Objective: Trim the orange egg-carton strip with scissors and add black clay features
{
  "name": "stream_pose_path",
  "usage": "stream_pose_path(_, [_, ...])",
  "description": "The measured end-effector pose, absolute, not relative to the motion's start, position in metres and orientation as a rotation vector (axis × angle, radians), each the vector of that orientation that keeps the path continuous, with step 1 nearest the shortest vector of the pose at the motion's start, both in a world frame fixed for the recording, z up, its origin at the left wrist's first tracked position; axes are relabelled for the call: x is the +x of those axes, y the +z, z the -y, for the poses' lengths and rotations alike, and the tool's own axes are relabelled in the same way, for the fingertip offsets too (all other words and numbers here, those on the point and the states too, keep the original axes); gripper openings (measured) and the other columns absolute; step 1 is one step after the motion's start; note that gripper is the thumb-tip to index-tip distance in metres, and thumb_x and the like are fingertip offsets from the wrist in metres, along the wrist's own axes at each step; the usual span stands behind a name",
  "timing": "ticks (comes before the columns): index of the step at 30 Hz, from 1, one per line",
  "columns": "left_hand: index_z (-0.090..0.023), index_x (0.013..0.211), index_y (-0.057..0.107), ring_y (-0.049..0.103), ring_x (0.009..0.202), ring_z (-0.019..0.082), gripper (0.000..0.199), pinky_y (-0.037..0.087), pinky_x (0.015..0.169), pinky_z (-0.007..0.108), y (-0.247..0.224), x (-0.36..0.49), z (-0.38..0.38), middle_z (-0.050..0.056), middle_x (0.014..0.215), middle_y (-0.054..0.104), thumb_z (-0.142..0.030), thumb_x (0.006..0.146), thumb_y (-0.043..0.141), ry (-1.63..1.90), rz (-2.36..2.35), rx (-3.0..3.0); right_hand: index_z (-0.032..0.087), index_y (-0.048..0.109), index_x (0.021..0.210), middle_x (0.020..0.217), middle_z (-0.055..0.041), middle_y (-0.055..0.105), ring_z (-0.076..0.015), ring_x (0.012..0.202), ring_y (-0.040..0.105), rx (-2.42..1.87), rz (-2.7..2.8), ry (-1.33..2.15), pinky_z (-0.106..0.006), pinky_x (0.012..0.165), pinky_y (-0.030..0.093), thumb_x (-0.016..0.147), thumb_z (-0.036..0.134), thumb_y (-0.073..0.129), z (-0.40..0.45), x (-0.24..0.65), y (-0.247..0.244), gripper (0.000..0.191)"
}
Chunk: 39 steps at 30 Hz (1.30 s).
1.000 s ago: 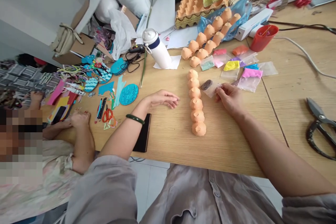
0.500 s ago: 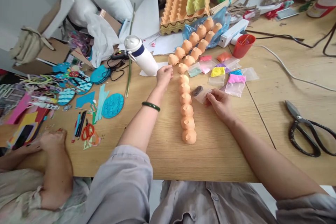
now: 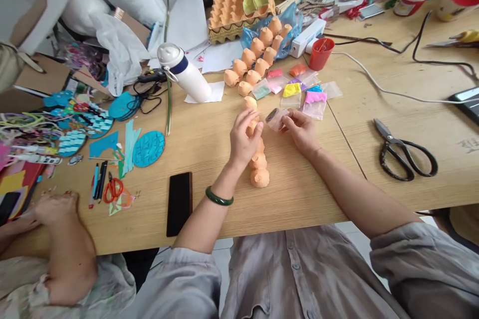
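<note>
My right hand (image 3: pixel 299 132) pinches a small clear plastic bag (image 3: pixel 276 118) with something dark in it. My left hand (image 3: pixel 245 139), a green bangle at its wrist, hovers over a row of orange egg-carton cups (image 3: pixel 259 177) with thumb and fingers apart, holding nothing. Its fingers cover the middle of the row. Just beyond the bag lie small packets in several colours, among them a yellow packet (image 3: pixel 292 90) and a pink packet (image 3: pixel 316 97). Farther back, two more rows of orange cups (image 3: pixel 247 58) lean on a blue plastic bag (image 3: pixel 295 20).
A white bottle (image 3: pixel 190 79) stands left of the cups, and a phone (image 3: pixel 179 204) lies by my left forearm. Black-handled scissors (image 3: pixel 402 152) rest at right, near a red cup (image 3: pixel 321 54). Another person's hand (image 3: pixel 56 207) is at far left; egg trays (image 3: pixel 226 12) sit behind.
My left hand has come back from the far cups toward the bag, and its fingers have spread. My right hand still holds the bag. The view has shifted, showing the phone beside my forearm.
</note>
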<state>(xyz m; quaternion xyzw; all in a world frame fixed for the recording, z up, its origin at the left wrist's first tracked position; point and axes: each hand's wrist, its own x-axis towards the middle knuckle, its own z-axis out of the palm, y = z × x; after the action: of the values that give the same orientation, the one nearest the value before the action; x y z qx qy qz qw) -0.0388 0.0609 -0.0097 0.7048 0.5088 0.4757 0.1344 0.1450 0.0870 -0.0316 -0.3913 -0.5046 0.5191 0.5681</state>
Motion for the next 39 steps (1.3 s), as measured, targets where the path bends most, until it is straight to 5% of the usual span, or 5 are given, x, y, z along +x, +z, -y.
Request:
stream_pose_path(6, [-0.019, 0.112, 0.072, 0.073, 0.089, 0.016, 0.029, 0.063, 0.075, 0.028, -0.005, -0.015, -0.027, 0.009, 0.108, 0.075, -0.042, 0.094, 0.071, 1.498, -1.407, 1.955, 0.019, 0.069, 0.080, 0.077, -0.0005, 0.063, -0.0100, 0.059, 0.057, -0.766, 1.403, 1.159, -0.024, 0.054, 0.050, 0.084, 0.063, 0.074, -0.076, 0.139, -0.030, 0.044])
stream_pose_path(15, [-0.019, 0.101, 0.074, 0.076, 0.084, 0.015, 0.010, 0.062, 0.078, 0.026, -0.014, -0.022, -0.020, 0.005, 0.094, 0.081, -0.019, 0.098, 0.064, 1.606, -1.443, 2.175, 0.017, 0.065, 0.082, 0.076, -0.0015, 0.061, -0.0106, 0.065, 0.055, -0.731, 1.703, 0.987, -0.024, 0.058, 0.045, 0.099, 0.045, 0.062, -0.065, 0.138, -0.025, 0.033])
stream_pose_path(25, [-0.018, 0.101, 0.070, 0.074, 0.084, 0.016, 0.011, 0.057, 0.077, 0.027, -0.010, -0.021, -0.010, 0.006, 0.091, 0.077, -0.019, 0.101, 0.059, 1.547, -1.583, 2.308, 0.020, 0.053, 0.078, 0.070, 0.0019, 0.053, -0.0100, 0.063, 0.049, -0.727, 1.783, 0.891, -0.023, 0.058, 0.043, 0.101, 0.030, 0.051, -0.053, 0.130, -0.026, 0.025])
stream_pose_path(33, [-0.022, 0.087, 0.063, 0.060, 0.060, 0.013, 0.012, 0.046, 0.060, 0.026, -0.010, -0.017, -0.010, -0.001, 0.070, 0.064, -0.020, 0.098, 0.058, 1.531, -1.718, 2.261, 0.024, 0.034, 0.067, 0.069, -0.0001, 0.048, -0.0133, 0.066, 0.046, -0.764, 1.802, 0.726, -0.029, 0.061, 0.040, 0.097, 0.025, 0.049, -0.049, 0.125, -0.016, 0.033])
stream_pose_path(39, [-0.023, 0.086, 0.062, 0.060, 0.060, 0.013, 0.011, 0.047, 0.060, 0.026, -0.014, -0.021, -0.016, -0.001, 0.070, 0.065, -0.021, 0.097, 0.059, 1.594, -1.790, 2.219, 0.024, 0.037, 0.067, 0.067, 0.0009, 0.046, -0.0119, 0.060, 0.043, -0.866, 1.799, 0.635, -0.028, 0.055, 0.037, 0.089, 0.019, 0.053, -0.053, 0.124, -0.024, 0.028])
